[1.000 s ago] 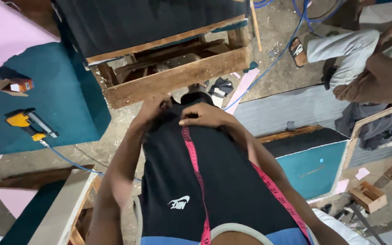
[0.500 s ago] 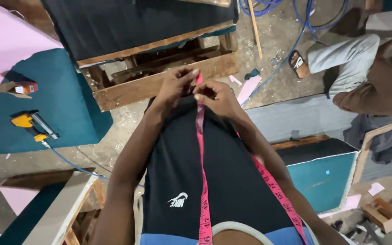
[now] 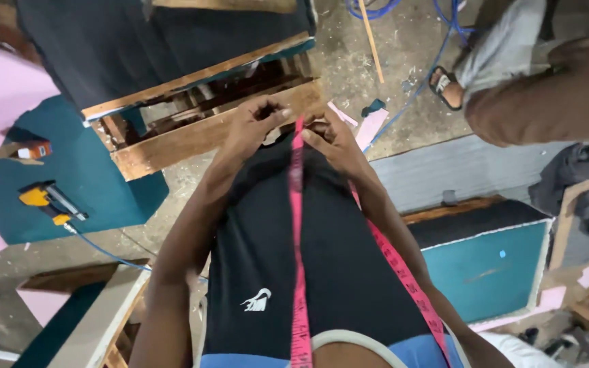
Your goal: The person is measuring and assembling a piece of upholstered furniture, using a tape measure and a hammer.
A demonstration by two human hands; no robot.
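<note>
Pink measuring tape [image 3: 298, 204] runs straight down the middle of my black shirt [image 3: 308, 272] from the point where my two hands meet, and a second length of it slants off along my right forearm toward the lower right. I have both arms stretched forward and down, elbows out, wrists nearly together over the near edge of a rough wooden frame [image 3: 199, 129].

My left hand [image 3: 253, 126] is curled, knuckles up, fingers bent in toward the top end of the tape; I cannot tell whether the fingertips are pinched on the tape or on the shirt hem beside it. My right hand [image 3: 332, 143] sits just beside it, thumb and forefinger pressed together on the tape near its top end.

Beyond my hands the frame lies on a dusty concrete floor [image 3: 349, 61], partly covered by dark fabric [image 3: 138, 48]. To my left a yellow power tool [image 3: 46, 203] with a blue hose rests on a teal cushion [image 3: 83, 184]. To my right another person's sandalled foot [image 3: 444, 87] is planted on the floor, well apart from my hands.
</note>
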